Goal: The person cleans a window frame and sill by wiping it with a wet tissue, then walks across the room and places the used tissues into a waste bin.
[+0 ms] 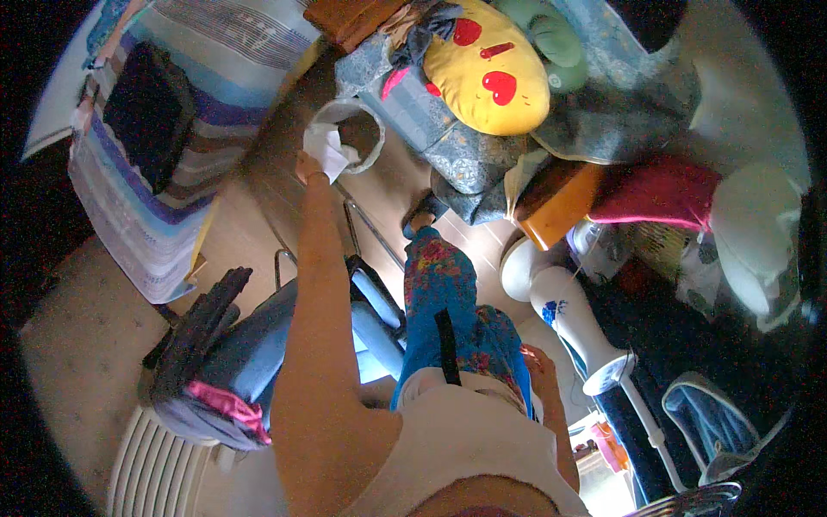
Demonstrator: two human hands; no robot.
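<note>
My left arm reaches forward, and my left hand (311,167) is at the near left rim of a round white bin (373,155). The fingers curl against the bin's side. White crumpled paper (333,156) lies at the rim beside the hand, partly inside the bin; whether the hand also pinches it, I cannot make out. My right hand (537,363) hangs by my hip against my blue floral trousers (434,271). Its fingers are partly hidden, and nothing shows in them.
A yellow cushion with red hearts (465,97) lies on grey patterned fabric ahead. A chair draped with clothes (252,349) is left of my legs. A white stand with a blue flower (562,310) and a wooden box-like piece (555,203) are right. Striped cloth (245,77) covers furniture far left.
</note>
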